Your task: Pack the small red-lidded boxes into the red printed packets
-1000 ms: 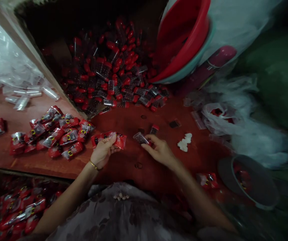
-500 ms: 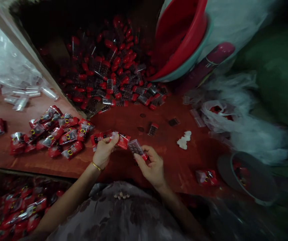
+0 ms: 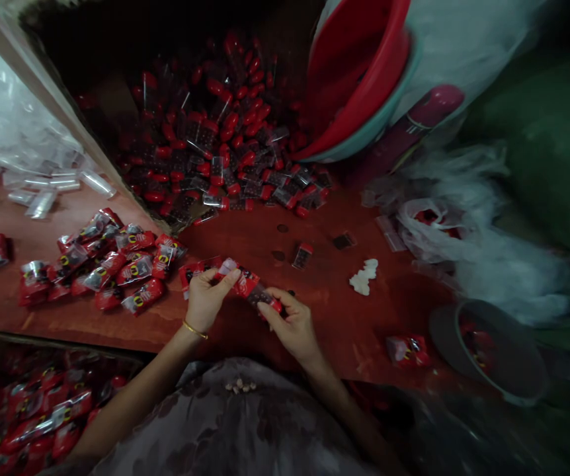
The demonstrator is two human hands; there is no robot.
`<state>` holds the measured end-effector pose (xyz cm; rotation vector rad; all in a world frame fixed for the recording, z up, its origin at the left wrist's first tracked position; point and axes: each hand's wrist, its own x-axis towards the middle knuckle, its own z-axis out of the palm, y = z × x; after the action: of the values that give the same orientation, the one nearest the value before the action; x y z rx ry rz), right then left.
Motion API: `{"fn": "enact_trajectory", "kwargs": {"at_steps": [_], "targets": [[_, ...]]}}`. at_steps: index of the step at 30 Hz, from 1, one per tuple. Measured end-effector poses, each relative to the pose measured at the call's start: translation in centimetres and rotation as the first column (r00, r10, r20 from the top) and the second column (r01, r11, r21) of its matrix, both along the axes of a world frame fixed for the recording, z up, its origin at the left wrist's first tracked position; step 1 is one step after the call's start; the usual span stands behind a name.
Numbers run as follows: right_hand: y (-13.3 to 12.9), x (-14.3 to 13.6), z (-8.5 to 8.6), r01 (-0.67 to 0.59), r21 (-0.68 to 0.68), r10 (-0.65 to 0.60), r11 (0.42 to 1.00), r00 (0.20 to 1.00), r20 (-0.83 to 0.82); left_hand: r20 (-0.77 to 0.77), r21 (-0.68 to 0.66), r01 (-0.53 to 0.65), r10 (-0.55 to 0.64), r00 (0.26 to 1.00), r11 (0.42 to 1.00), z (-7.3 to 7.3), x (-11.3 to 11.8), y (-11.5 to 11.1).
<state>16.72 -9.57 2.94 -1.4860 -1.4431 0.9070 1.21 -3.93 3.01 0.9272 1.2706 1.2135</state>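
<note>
My left hand [image 3: 206,301] is closed, pinching a red printed plastic wrapper [image 3: 246,283] between thumb and fingers. In my right hand [image 3: 292,325] is a small clear container with a red cap [image 3: 271,301], gripped near its capped end. The container's dark clear end meets the wrapper's right end and seems partly inside it. More flat red wrappers [image 3: 196,270] lie just behind my left hand. To the left is a heap of filled red packets [image 3: 109,264]. One loose red-capped container [image 3: 302,256] rests on the table behind my right hand.
A large box [image 3: 101,152] holds many red-capped containers, with red and teal basins [image 3: 359,86] leaning beside it. Clear tubes [image 3: 41,182] lie at left. At right are plastic bags [image 3: 493,264], a grey handled vessel [image 3: 503,357] and a white scrap [image 3: 363,276].
My right hand has moved left with the container, bringing its end up to and apparently into the wrapper. My left hand has shifted slightly, still holding the wrapper.
</note>
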Motion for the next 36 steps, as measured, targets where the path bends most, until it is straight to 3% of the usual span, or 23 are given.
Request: {"fn": "enact_trajectory", "kwargs": {"at_steps": [8,11,16,18,24,31,36], "targets": [[0.3,-1.0,-0.9,0.046,0.062,-0.046,0.997,0.999,-0.003,0.293,-0.148,-0.032,0.074,0.953,0.989,0.6,1.8,-0.9],[0.8,-1.5,-1.0,0.036,-0.001,-0.036,0.999,0.993,-0.115,0.349,-0.248,0.007,0.083,0.933,0.969,0.5,2.4,-1.1],[0.9,-1.4,-1.1,-0.106,-0.058,0.074,0.993,0.915,-0.396,0.408,-0.294,0.002,0.124,0.904,0.956,0.7,1.8,0.0],[0.8,-1.2,-1.0,-0.072,-0.053,0.044,0.996,0.908,-0.417,0.458,-0.315,0.033,0.121,0.881,0.949,1.1,1.5,0.4],[1.9,-1.2,-0.9,0.087,-0.007,-0.083,0.996,0.926,-0.369,0.51,-0.373,0.246,-0.024,0.86,0.895,1.7,1.9,-0.5],[2.6,-1.3,-1.1,-0.001,0.055,0.012,0.998,0.98,-0.197,0.442,-0.318,0.243,-0.084,0.893,0.916,0.8,1.2,-0.9],[3.0,-2.8,-1.5,-0.001,0.123,0.007,0.992,0.999,-0.052,0.354,-0.301,0.143,-0.029,0.935,0.943,0.6,0.3,-0.4]]}}
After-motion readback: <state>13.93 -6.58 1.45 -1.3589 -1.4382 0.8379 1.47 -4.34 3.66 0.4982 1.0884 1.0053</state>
